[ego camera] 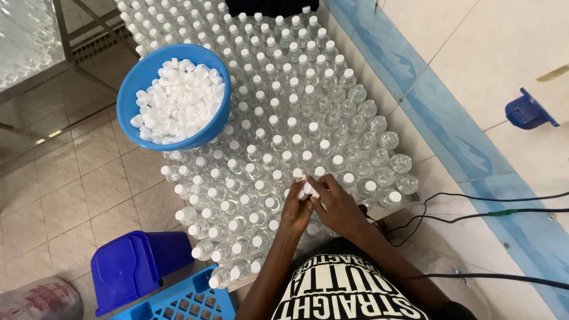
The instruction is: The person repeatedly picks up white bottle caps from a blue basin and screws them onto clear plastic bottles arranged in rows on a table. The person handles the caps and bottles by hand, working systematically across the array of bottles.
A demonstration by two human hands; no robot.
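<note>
Tiled floor; both hands (320,204) press white cap (306,188) onto bottle (312,228).

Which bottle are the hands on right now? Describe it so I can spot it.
Start at the round blue plastic bowl of white caps atop the field of clear plastic bottles. Go toward the near edge: both hands meet over one bottle there, pressing a white cap.

I see small clear plastic bottles (278,118) packed tightly over the table, most with white round caps, a strip along the right edge uncapped. A pale sack with red print (38,301) lies at the bottom left on the floor tiles. No labels, signs or screens show anywhere.
</note>
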